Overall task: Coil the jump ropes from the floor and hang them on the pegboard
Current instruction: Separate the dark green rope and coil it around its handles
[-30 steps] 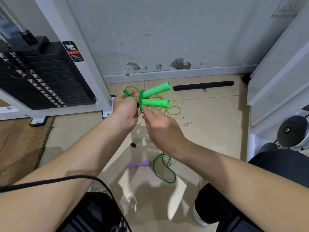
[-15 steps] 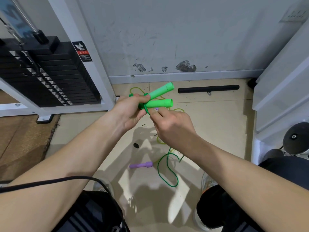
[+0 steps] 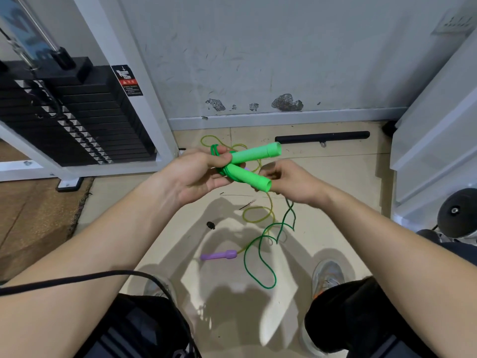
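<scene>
Nearby, a purple handle [image 3: 219,255] and black bar [image 3: 322,137] lie on the floor [image 3: 348,177].

Gym, weight stack [image 3: 77,120], dumbbell [image 3: 456,213]

head-worn view, looking steeply down, hands close, floor [image 3: 335,177] and wall beyond

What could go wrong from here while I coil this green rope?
1. The loose green cord crosses the yellow cord on the floor. Pulling it in with the right hand may drag or knot the two together.
2. The left hand pins both handles and the loops under its thumb. The handles are splayed, so a loop might slip free.
3. The green cord's floor loop lies near the shoe and could get stepped on.
</scene>
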